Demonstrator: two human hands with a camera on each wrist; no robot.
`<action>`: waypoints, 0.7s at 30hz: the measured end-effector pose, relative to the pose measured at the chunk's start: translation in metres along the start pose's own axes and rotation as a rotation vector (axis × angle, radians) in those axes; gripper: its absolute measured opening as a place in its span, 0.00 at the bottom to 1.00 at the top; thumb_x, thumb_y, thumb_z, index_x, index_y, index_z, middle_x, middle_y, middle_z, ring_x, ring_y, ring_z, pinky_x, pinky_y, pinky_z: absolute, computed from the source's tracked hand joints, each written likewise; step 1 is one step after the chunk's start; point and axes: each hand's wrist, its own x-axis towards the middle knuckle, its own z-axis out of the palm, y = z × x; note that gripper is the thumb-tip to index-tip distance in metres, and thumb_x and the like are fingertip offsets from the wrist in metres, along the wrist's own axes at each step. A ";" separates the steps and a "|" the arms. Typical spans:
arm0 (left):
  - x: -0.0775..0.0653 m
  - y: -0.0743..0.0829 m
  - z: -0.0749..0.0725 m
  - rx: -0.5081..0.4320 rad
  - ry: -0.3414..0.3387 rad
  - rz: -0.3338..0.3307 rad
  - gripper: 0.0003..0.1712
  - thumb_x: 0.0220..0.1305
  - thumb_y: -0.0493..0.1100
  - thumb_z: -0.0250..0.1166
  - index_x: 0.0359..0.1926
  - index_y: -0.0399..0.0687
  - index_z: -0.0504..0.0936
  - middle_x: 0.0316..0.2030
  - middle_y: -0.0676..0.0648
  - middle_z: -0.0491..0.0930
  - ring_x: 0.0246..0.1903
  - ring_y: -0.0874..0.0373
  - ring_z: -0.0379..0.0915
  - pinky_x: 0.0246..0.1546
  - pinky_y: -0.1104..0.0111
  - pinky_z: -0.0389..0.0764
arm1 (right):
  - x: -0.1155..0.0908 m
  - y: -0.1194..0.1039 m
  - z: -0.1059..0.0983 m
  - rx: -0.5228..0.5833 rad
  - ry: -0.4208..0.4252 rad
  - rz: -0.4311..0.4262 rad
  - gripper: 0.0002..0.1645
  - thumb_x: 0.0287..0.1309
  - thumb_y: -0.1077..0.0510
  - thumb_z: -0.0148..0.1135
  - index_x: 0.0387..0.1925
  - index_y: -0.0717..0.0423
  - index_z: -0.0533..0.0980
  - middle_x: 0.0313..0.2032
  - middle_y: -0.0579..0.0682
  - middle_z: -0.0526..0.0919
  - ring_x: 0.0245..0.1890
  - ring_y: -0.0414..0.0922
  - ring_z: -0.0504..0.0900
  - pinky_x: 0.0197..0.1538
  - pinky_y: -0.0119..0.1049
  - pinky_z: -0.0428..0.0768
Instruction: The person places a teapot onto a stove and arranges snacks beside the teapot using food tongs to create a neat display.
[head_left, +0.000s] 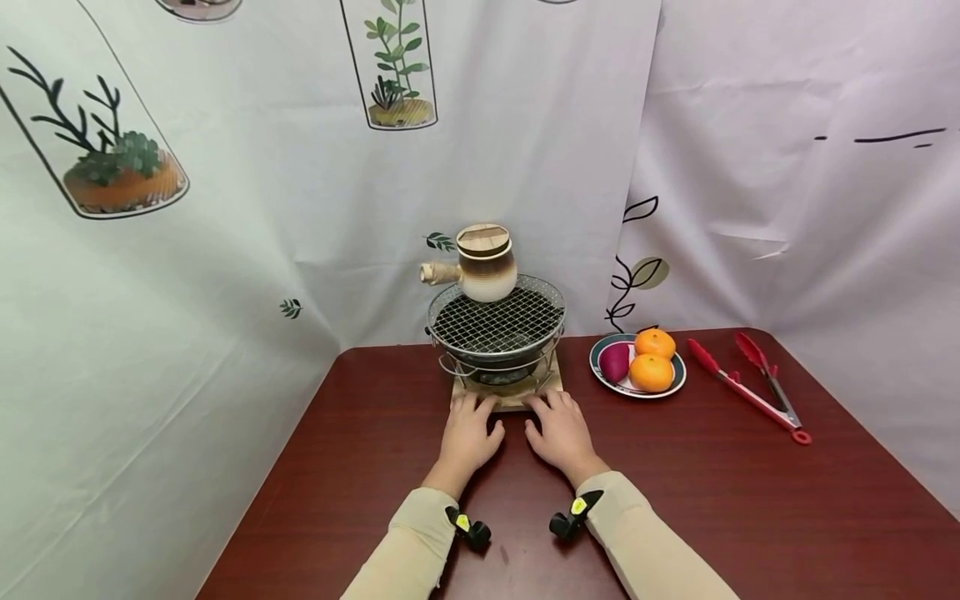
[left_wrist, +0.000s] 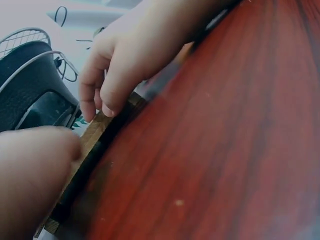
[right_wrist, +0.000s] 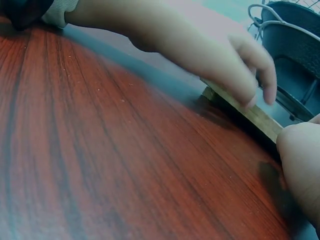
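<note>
My left hand (head_left: 468,435) and right hand (head_left: 562,435) lie side by side at the front edge of a wooden board (head_left: 512,402). The fingers of both reach that edge, and the thumbs point inward toward each other. On the board stands a dark round tabletop grill (head_left: 491,354) with a wire frame and a mesh rack (head_left: 498,323). A brown and cream pot (head_left: 487,277) with a wooden lid (head_left: 483,240) and a side handle (head_left: 439,273) sits at the back of the rack. In the left wrist view the right hand (left_wrist: 132,57) bends its fingertips down to the board (left_wrist: 95,132).
Right of the grill is a plate (head_left: 604,342) with two oranges (head_left: 652,372) and a purple piece of food (head_left: 615,362). Red-tipped tongs (head_left: 757,402) lie spread farther right. A printed white cloth (head_left: 525,150) hangs behind the dark red table (head_left: 360,467).
</note>
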 end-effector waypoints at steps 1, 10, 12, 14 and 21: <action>-0.001 -0.001 0.001 0.028 -0.026 0.014 0.24 0.60 0.48 0.68 0.58 0.50 0.82 0.53 0.40 0.74 0.56 0.40 0.68 0.60 0.48 0.69 | 0.000 0.000 0.000 0.000 0.001 -0.001 0.19 0.59 0.55 0.66 0.53 0.50 0.82 0.54 0.56 0.76 0.55 0.58 0.73 0.60 0.57 0.70; -0.006 0.000 0.003 0.111 -0.160 0.047 0.30 0.67 0.54 0.64 0.67 0.52 0.73 0.61 0.39 0.67 0.62 0.39 0.61 0.65 0.43 0.62 | 0.000 0.000 0.001 -0.014 0.013 -0.001 0.19 0.58 0.56 0.67 0.53 0.50 0.82 0.53 0.56 0.76 0.54 0.58 0.74 0.59 0.57 0.71; -0.007 0.001 0.004 0.105 -0.168 0.042 0.30 0.69 0.55 0.63 0.68 0.51 0.73 0.61 0.39 0.66 0.63 0.38 0.60 0.66 0.42 0.61 | -0.001 0.000 0.001 -0.018 0.011 0.001 0.19 0.58 0.56 0.68 0.52 0.50 0.82 0.53 0.56 0.77 0.54 0.57 0.74 0.59 0.57 0.71; -0.008 0.001 0.004 0.098 -0.162 0.039 0.29 0.69 0.55 0.62 0.67 0.51 0.73 0.61 0.38 0.66 0.63 0.38 0.60 0.66 0.42 0.60 | -0.001 0.000 0.001 -0.024 0.012 0.002 0.19 0.58 0.55 0.68 0.52 0.50 0.82 0.53 0.56 0.77 0.54 0.57 0.74 0.59 0.57 0.71; -0.008 0.002 0.002 0.069 -0.137 0.036 0.29 0.68 0.54 0.64 0.67 0.51 0.74 0.61 0.38 0.66 0.64 0.36 0.59 0.65 0.40 0.60 | 0.000 -0.002 -0.002 -0.004 -0.003 -0.001 0.20 0.59 0.51 0.67 0.52 0.51 0.82 0.52 0.56 0.76 0.54 0.58 0.74 0.59 0.58 0.71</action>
